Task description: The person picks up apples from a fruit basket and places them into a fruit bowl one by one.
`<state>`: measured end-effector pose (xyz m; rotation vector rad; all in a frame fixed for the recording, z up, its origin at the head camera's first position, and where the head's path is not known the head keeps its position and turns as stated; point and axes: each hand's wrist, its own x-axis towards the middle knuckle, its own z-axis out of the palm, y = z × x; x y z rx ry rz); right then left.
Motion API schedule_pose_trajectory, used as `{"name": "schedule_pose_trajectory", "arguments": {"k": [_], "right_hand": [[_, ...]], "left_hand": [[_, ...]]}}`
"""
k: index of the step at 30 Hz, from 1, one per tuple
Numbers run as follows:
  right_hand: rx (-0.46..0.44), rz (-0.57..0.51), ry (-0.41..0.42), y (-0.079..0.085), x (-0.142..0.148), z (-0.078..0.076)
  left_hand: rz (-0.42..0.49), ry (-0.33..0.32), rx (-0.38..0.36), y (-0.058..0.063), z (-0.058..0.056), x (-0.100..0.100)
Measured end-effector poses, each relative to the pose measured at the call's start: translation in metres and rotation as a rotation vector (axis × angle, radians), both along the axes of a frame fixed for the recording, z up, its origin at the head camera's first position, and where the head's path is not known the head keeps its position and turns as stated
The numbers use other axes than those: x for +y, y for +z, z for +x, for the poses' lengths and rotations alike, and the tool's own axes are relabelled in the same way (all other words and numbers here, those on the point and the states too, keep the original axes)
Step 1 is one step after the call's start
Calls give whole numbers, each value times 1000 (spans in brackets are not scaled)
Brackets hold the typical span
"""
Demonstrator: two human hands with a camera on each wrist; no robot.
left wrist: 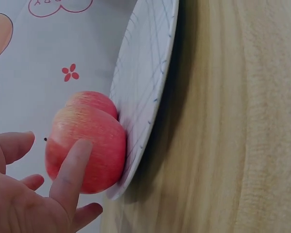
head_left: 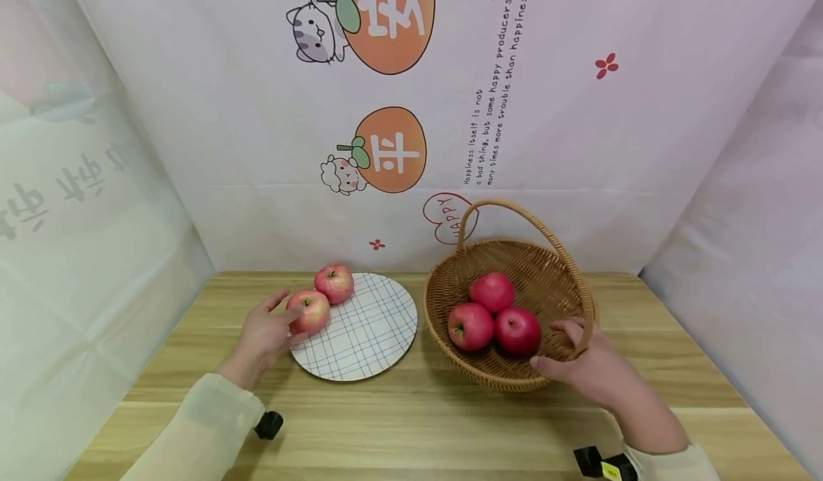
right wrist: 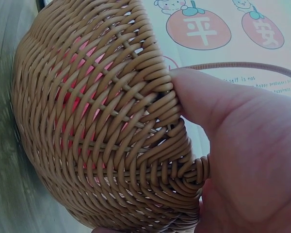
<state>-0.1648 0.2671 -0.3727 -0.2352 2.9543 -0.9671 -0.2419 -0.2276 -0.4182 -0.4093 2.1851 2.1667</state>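
Note:
On the left, my left hand is beside the nearer apple, fingers spread. One fairly straight finger lies over that apple's side in the left wrist view. A second apple sits just behind it; both are near the left edge of a white plate with blue checked lines. My right hand grips the rim of a brown wicker basket at its right side, close to the foot of the handle. Several fingers reach inside the rim. Three redder apples lie in the basket.
Plate and basket stand side by side on a wood-grain table. The basket's tall arched handle rises above its rim. Behind the table hangs a white printed cloth, with more cloth at both sides.

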Motion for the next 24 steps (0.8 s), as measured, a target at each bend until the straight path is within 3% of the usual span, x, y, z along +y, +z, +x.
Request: {"name": "schedule_pose_trajectory", "arguments": {"k": [4,9,15,17,19,22,24], "right_hand": [[-5,-7,-2,-1,0,0],[7,-9,-5,-2,1,-1],[14,-16,-7,-3,1,0],[7,-25,-6,-3,0,0],[-1,-33,-8,-2,0,0],[-15,-34,-12,-2,0,0],[-26,-31,-12,-1,0,0]], "left_hand": [[-49,-7,29,10,5,-5],[-198,-42,119,37,10,-6],[-400,-100,255,69,22,16],[-453,-181,337,74,25,29],[-514,-306,444,74,27,43],[-519,-518,591,73,28,63],[-491,-628,642,72,28,76]]}}
